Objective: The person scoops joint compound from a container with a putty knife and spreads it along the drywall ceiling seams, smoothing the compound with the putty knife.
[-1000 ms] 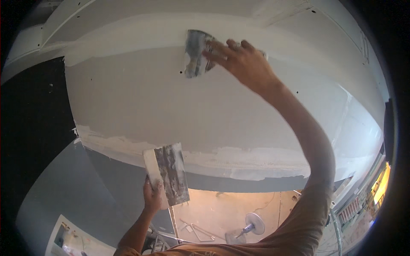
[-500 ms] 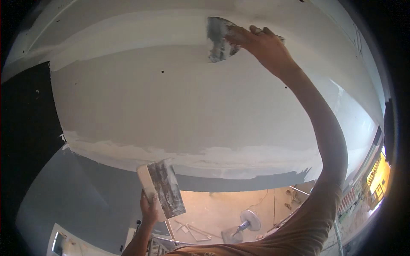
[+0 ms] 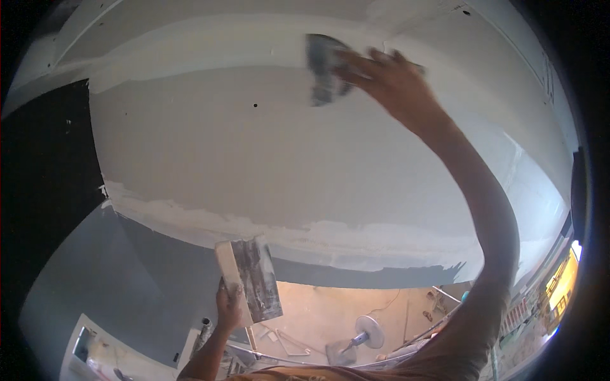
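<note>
Overhead, my right hand (image 3: pixel 391 82) is closed round a putty knife (image 3: pixel 322 63) with a wide, grey-smeared metal blade. The knife is blurred, and its blade is at or close to the whitish filler band (image 3: pixel 210 47) on the ceiling board (image 3: pixel 286 152). Lower down, my left hand (image 3: pixel 229 306) grips a wide filling knife (image 3: pixel 259 279) by its long pale back. That tool's rectangular metal face is streaked with grey and white compound. It is held below a second, ragged-edged filler band (image 3: pixel 330 235).
A dark opening or panel (image 3: pixel 51 146) borders the board on the left, above a grey wall (image 3: pixel 127 279). Far below on the floor stand a round white fan (image 3: pixel 368 332) and loose strips (image 3: pixel 289 343). Scaffold-like rails (image 3: pixel 254 355) run beneath me. A bright yellow opening (image 3: pixel 562 282) shows at right.
The putty knife in my right hand has shifted slightly down and leftward against the ceiling. My left hand keeps its grip on the filling knife. The whole view has turned a little.
</note>
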A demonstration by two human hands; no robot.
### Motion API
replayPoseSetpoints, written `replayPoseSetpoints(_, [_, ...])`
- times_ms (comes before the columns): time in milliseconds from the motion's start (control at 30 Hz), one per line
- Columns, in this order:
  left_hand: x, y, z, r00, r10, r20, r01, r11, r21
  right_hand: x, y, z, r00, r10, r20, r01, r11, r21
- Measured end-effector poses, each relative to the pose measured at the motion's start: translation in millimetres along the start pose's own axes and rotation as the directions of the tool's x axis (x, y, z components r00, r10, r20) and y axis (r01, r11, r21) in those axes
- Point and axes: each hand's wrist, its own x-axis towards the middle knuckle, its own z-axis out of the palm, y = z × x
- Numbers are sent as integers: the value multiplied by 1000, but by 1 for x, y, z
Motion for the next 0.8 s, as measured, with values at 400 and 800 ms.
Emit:
replayPoseSetpoints(400, [2, -16, -10, 998, -33, 56, 31, 999, 41, 49, -12, 16, 998, 64, -12, -64, 998, 27])
replayPoseSetpoints(800, [12, -15, -23, 966, -130, 224, 132, 991, 5, -80, 65, 13, 978, 139, 158, -134, 990, -42])
